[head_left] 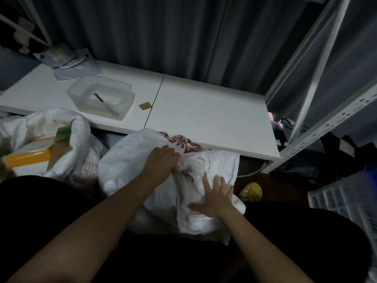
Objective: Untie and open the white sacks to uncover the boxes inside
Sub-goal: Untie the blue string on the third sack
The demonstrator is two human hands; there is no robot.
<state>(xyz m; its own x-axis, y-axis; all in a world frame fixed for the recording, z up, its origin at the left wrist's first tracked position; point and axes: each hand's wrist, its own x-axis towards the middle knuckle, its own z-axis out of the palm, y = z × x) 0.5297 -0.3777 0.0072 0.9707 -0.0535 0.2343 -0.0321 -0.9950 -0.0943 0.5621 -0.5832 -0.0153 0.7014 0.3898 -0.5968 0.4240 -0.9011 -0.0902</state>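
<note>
The person stands over a white sack (163, 180) that lies low in front of the white counter (204, 111), partly under its near edge. The sack carries red printing on its far side and its cloth is crumpled in the middle. The left hand (161, 160) sits on the top of the sack with curled fingers, and its grip bunches a fold of the cloth near the red print. The right hand (214, 197) lies flat on the near right part of the sack, fingers spread and straight, pressing the cloth down. No box shows through this sack. To the left stands a second sack (67, 139), already open at the top, and inside it a cardboard box (36, 152) with a yellow band and a green mark is visible. On the counter, a clear plastic tub (100, 97) holds some thin sticks, perhaps pens; the dim light makes it hard to say. Just right of the tub lies a small tan piece (145, 105). Some papers (67, 60) lie at the far left corner of the counter. A yellow object (252, 190) rests on the floor right of the sack, and a metal rack (326, 119) stands at the right side.
</note>
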